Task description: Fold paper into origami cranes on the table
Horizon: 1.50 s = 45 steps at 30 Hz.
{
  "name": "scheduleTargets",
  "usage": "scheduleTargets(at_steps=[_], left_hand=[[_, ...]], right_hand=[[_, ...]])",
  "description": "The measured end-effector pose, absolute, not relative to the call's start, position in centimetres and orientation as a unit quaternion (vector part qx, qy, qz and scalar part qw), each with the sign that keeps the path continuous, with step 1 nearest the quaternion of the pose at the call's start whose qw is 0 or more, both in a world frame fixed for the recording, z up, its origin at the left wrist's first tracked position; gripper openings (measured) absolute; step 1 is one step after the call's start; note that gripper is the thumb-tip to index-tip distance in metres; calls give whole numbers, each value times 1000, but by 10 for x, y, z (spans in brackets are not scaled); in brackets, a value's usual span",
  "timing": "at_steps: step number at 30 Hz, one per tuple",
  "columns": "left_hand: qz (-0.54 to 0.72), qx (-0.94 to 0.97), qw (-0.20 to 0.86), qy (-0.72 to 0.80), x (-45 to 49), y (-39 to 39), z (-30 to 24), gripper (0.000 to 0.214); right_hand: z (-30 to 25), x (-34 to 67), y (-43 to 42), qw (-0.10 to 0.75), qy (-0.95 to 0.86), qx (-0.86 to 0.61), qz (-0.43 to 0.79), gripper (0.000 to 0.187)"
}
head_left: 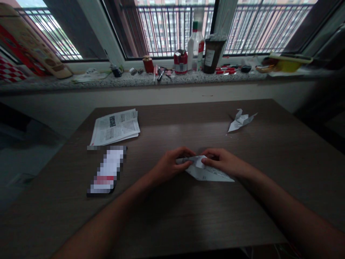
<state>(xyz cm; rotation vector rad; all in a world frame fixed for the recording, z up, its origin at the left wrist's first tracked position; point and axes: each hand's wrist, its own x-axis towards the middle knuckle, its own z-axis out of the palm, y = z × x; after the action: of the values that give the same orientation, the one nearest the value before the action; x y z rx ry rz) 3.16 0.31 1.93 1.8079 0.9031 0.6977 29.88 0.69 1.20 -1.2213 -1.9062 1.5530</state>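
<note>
Between my hands is a folded sheet of printed paper (208,174), creased into a long pointed shape with one tip toward the lower right. My left hand (176,162) pinches its left end between thumb and fingers. On the upper edge, my right hand (219,160) grips the paper, thumb on top and fingers curled behind. The fingertips behind the paper are partly hidden. A finished-looking folded paper crane (239,121) stands at the back right of the table, beyond my right hand.
On the brown table (172,223), a folded newspaper (117,126) lies back left, with a phone (107,171), its screen blurred out, in front. The granite windowsill (129,84) holds a red can (180,62), bottles (192,46), a dark drink cup (212,54) and small items.
</note>
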Motion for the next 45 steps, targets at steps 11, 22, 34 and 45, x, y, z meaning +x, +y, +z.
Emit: scheduleTargets(at_steps=[11,22,34,45], left_hand=[[365,597,564,438,29,10,14,27],[411,514,621,426,29,12,9,35],[380,612,528,450,28,10,17,45],[335,713,391,475,29,10,20,15]], right_hand=[[6,296,9,266,-621,-481,559,34],[3,298,8,269,-626,-468,562,32],[2,300,11,239,-659,-475,533,32],[3,301,11,237,-670,-457,535,31]])
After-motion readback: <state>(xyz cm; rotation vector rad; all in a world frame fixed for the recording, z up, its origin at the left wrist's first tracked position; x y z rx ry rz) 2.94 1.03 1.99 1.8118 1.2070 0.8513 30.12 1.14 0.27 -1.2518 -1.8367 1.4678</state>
